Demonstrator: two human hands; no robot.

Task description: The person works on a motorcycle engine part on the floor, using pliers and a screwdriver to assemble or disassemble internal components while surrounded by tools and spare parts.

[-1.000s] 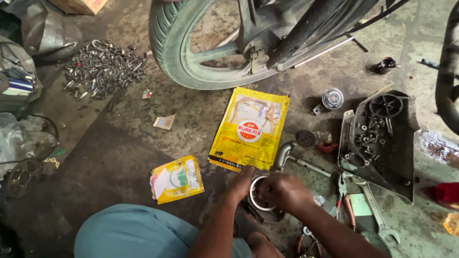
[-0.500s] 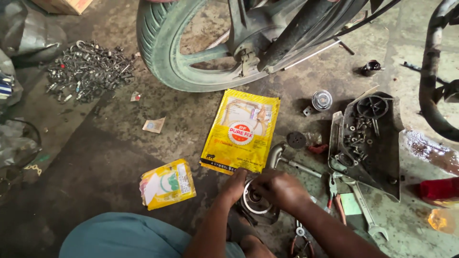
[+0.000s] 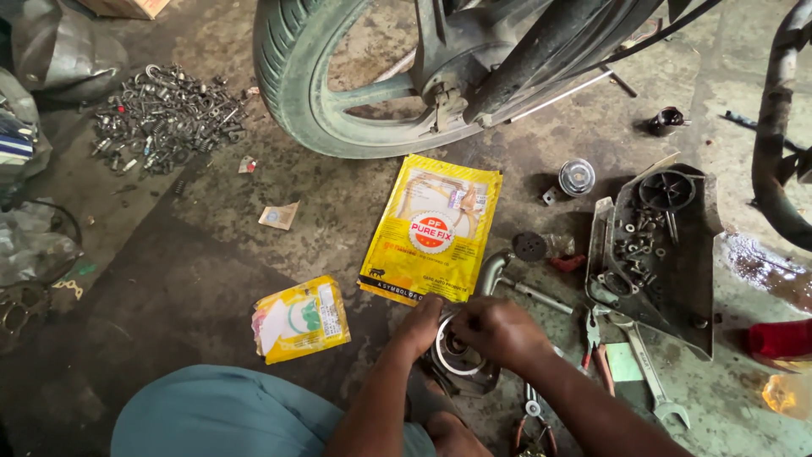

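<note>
**Both hands working a round metal part on the oily floor**

The left hand (image 3: 420,326) and right hand (image 3: 499,330) are meeting over a round metal part (image 3: 457,360) with a pale ring on its face, sitting on the stained concrete floor (image 3: 169,254) just below a glossy yellow packet (image 3: 431,228). Left fingers are curling against the part's rim; right fingers are closing over its top edge. A smaller crinkled yellow packet (image 3: 300,319) is lying to the left. A ribbed rubber tyre (image 3: 296,76) is standing above, a heap of bolts (image 3: 161,118) well off left. A dark tray (image 3: 655,254) of small screws, a steel spanner (image 3: 647,377) and red-handled pliers (image 3: 596,347) are lying to the right
</note>
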